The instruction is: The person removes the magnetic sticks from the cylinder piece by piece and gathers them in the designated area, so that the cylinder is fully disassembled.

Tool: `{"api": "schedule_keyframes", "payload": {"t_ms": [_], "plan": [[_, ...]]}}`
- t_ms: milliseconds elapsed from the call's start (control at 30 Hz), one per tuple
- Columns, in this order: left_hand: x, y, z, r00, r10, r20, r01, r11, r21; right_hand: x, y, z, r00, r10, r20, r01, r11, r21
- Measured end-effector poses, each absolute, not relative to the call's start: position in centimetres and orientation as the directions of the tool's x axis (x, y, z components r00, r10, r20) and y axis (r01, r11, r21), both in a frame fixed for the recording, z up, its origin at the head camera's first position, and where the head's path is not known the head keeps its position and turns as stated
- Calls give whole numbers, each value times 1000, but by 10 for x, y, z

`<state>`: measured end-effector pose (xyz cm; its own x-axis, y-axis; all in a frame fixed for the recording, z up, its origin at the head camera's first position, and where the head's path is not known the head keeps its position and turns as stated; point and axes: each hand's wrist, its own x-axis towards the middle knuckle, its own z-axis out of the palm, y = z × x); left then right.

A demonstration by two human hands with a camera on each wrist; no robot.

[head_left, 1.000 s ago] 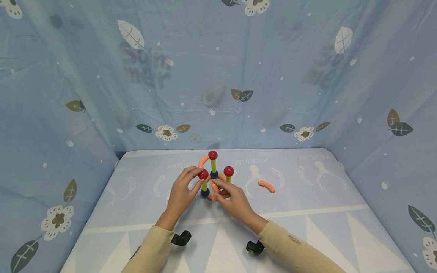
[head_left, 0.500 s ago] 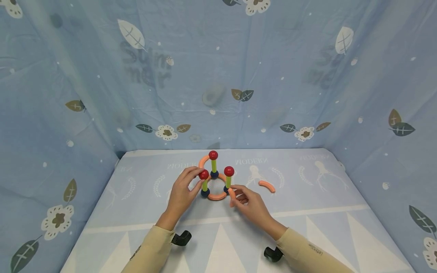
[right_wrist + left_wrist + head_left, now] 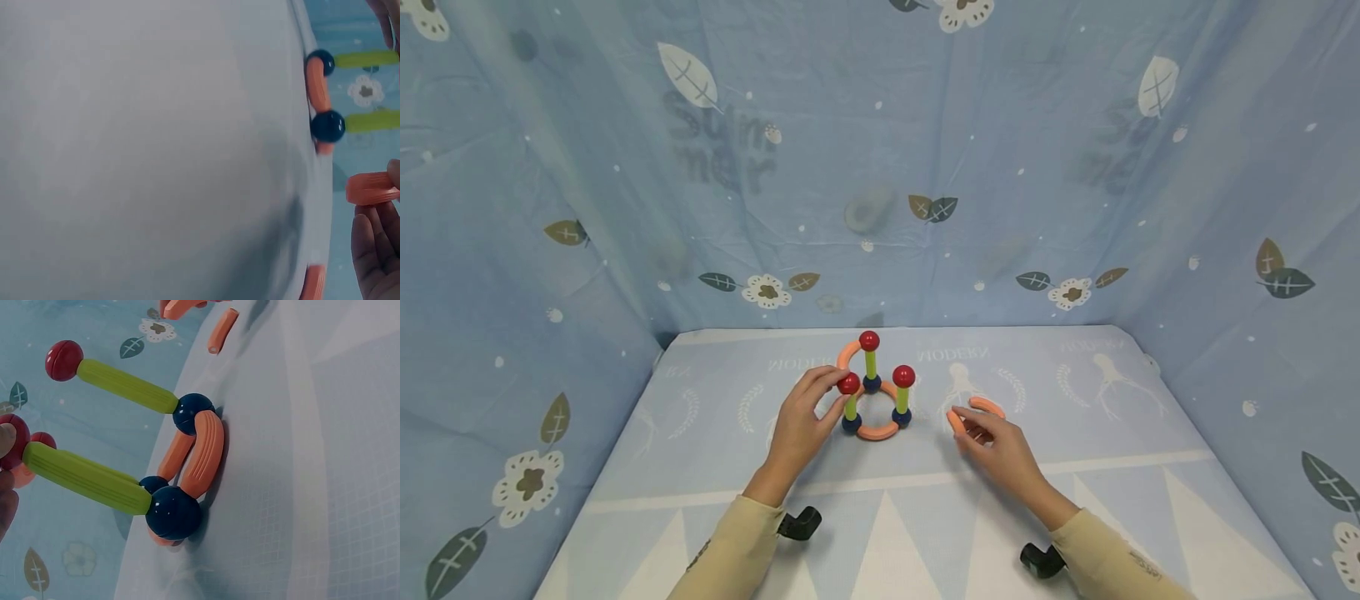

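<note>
An orange curved piece (image 3: 956,422) is pinched between the thumb and fingers of the right hand (image 3: 1003,454), where it seems to be held clear of the table (image 3: 1067,433). By the left hand (image 3: 801,425), a near red ball (image 3: 848,383) atop a green post (image 3: 851,407) is pinched. Just beyond the right fingers, a loose orange piece (image 3: 987,405) is laid flat. Between the two hands, to the right of the left fingertips, a low orange ring (image 3: 877,433) is formed, joined by dark blue balls. Behind the left fingertips, a raised orange arc (image 3: 847,353) is partly hidden; whether its lower end is joined cannot be told.

The frame might be tipped or a joint pulled apart if the left grip were shifted sharply. The loose piece might be nudged by the right knuckles, being so close, and the held piece might be twisted in so light a pinch.

The held piece's long axis is judged steeply tilted, with its free end apparently pointed down from the right fingertips.
</note>
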<state>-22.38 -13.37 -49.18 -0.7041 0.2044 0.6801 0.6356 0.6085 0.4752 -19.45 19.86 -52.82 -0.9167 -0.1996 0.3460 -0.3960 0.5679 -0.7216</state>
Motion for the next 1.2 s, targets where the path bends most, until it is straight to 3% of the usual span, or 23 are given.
{"api": "schedule_keyframes", "payload": {"t_ms": [233, 700, 967, 1200], "plan": [[-222, -133, -491, -714, 198, 672, 624, 616, 481, -199, 234, -529, -911, -166, 377, -390, 641, -661], [-223, -133, -493, -709, 196, 677, 630, 608, 483, -206, 286, -536, -957, -64, 283, -216, 809, -547], [-223, -133, -493, -704, 198, 682, 635, 606, 479, -211, 297, -538, -965, -82, 250, -199, 848, -490], [-222, -133, -492, -711, 193, 676, 627, 609, 486, -211, 297, -541, -970, -70, 233, -184, 839, -512]]}}
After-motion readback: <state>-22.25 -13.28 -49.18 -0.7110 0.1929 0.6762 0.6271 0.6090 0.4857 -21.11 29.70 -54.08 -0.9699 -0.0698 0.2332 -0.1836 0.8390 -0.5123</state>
